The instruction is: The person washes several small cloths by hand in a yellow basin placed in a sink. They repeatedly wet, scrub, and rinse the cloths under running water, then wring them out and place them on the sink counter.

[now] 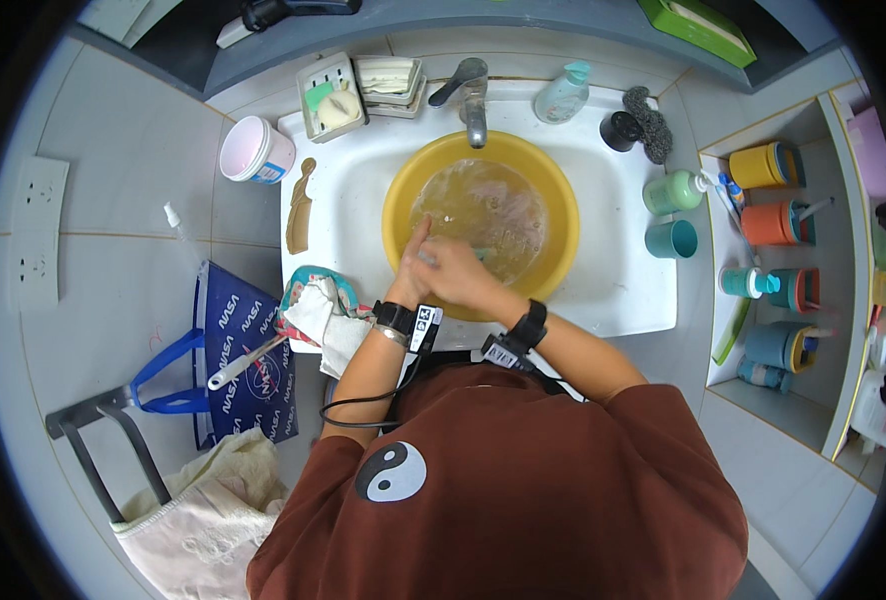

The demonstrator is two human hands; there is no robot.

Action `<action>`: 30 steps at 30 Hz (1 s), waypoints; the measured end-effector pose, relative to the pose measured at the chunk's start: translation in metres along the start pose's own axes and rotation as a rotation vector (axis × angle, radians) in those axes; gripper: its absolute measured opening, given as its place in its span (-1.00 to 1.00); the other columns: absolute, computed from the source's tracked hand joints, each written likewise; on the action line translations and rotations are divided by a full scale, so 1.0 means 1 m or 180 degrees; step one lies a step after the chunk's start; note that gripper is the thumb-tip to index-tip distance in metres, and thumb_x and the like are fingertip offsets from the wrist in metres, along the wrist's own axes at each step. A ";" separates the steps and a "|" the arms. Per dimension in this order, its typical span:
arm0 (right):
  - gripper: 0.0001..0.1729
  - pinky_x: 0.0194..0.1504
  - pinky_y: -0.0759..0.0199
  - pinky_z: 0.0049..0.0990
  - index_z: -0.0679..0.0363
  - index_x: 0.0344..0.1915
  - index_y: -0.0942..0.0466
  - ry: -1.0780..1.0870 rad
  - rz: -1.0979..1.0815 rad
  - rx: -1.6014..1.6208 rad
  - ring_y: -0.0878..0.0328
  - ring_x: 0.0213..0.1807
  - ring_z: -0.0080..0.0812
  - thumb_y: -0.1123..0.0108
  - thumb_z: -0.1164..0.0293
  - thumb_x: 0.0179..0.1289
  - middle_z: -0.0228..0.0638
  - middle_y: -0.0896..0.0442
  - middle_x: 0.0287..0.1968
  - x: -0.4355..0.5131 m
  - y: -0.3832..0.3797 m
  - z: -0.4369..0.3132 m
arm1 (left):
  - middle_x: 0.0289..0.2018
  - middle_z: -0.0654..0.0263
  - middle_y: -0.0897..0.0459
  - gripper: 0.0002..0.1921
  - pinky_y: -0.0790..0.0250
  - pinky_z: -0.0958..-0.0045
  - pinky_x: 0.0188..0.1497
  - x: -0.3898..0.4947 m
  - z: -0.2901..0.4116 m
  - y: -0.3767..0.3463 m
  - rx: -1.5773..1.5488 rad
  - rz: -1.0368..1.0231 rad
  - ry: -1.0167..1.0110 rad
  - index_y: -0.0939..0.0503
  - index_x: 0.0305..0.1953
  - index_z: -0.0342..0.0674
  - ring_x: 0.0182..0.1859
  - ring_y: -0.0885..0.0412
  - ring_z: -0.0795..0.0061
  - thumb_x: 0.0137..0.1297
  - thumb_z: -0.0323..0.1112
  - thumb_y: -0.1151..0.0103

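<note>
My left hand (410, 271) and my right hand (456, 271) press together over the near left rim of a yellow plastic basin (566, 225). One finger of the left hand points up and away from me, while the right hand's fingers curl in against the left palm. A small pale bit shows between the hands; whether either holds it I cannot tell. Cloudy water with bubbles fills the basin, and a pinkish cloth (506, 202) lies under it. Beside the right hand a small teal patch shows, too unclear to name. The basin stands in a white washbasin (623, 292).
Behind the basin rises a metal faucet (474, 105), with a pump bottle (563, 94) to its right. Soap dishes (332, 97) and a white tub (257, 150) stand at the back left. White cloth (330, 319) hangs over the front-left edge. Cups and bottles fill a right-hand niche (780, 247).
</note>
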State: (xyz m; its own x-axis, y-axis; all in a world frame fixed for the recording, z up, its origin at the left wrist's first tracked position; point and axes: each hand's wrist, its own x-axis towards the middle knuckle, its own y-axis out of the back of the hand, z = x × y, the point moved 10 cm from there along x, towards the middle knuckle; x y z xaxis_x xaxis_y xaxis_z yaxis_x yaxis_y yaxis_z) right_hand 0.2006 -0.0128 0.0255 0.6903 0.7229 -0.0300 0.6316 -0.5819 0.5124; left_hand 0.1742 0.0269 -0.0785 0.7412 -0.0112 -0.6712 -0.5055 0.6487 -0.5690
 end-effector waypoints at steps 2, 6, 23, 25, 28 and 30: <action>-0.66 -0.20 -0.42 -0.14 0.24 -0.37 -0.56 0.0308 -0.0031 -0.0256 -0.56 -0.26 0.07 -0.05 0.16 0.23 0.00 -0.60 -0.33 0.002 0.005 -0.013 | 0.07 0.13 -0.48 -0.47 -0.37 0.16 0.12 0.006 0.000 -0.010 0.0115 0.0089 -0.0177 -0.32 0.19 -0.25 0.13 -0.45 0.29 0.36 0.01 0.04; -0.60 -0.23 -0.42 -0.11 0.21 -0.36 -0.61 -0.0986 0.0645 -0.0909 -0.57 -0.27 0.06 0.04 0.14 0.28 -0.04 -0.62 -0.39 0.015 0.049 0.058 | 0.03 0.23 -0.55 -0.65 -0.40 0.20 0.09 0.017 -0.033 -0.020 -0.0287 0.0342 0.0056 -0.40 0.12 -0.19 0.05 -0.53 0.30 0.42 -0.19 0.19; -0.74 -0.10 -0.42 -0.13 0.25 -0.25 -0.57 -0.1303 0.1026 -0.0761 -0.57 -0.21 0.05 -0.01 0.30 0.30 0.05 -0.62 -0.30 -0.004 0.081 0.160 | 0.08 0.09 -0.47 -0.63 -0.37 0.17 0.09 0.022 0.051 0.012 0.2259 0.0176 -0.1052 -0.37 0.09 -0.24 0.06 -0.50 0.13 0.40 -0.15 0.07; -0.76 -0.05 -0.42 -0.14 0.26 -0.21 -0.57 -0.1015 0.0796 -0.0688 -0.57 -0.19 0.06 -0.04 0.35 0.26 0.08 -0.62 -0.25 -0.017 0.064 0.155 | 0.17 0.04 -0.40 -0.48 -0.30 0.15 0.17 0.024 0.048 -0.003 0.4179 -0.0092 -0.1993 -0.30 0.23 -0.29 0.18 -0.41 0.06 0.36 -0.11 0.02; -0.76 -0.03 -0.41 -0.13 0.25 -0.15 -0.55 -0.0977 0.0304 -0.1081 -0.55 -0.14 0.08 -0.10 0.43 0.18 0.11 -0.60 -0.19 -0.024 0.023 0.169 | 0.24 -0.05 -0.33 -0.32 -0.18 0.21 0.26 0.063 -0.015 0.000 0.6611 -0.0443 -0.1405 -0.20 0.32 -0.28 0.29 -0.27 0.07 0.25 -0.06 -0.10; -0.70 -0.02 -0.40 -0.13 0.19 -0.08 -0.55 -0.1092 -0.0024 -0.1638 -0.54 -0.11 0.08 -0.11 0.48 0.14 0.09 -0.59 -0.13 -0.023 0.002 0.187 | 0.26 -0.09 -0.28 -0.28 -0.14 0.16 0.28 0.084 -0.033 0.012 0.6284 -0.0633 -0.0515 -0.21 0.32 -0.24 0.33 -0.20 0.07 0.20 -0.05 -0.14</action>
State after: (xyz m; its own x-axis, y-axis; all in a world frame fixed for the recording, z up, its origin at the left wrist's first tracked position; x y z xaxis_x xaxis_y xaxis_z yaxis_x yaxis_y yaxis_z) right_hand 0.2520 -0.1003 -0.1338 0.8147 0.5155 -0.2656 0.4446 -0.2612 0.8568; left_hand 0.2162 0.0086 -0.1575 0.7985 -0.1932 -0.5702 0.5900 0.4396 0.6773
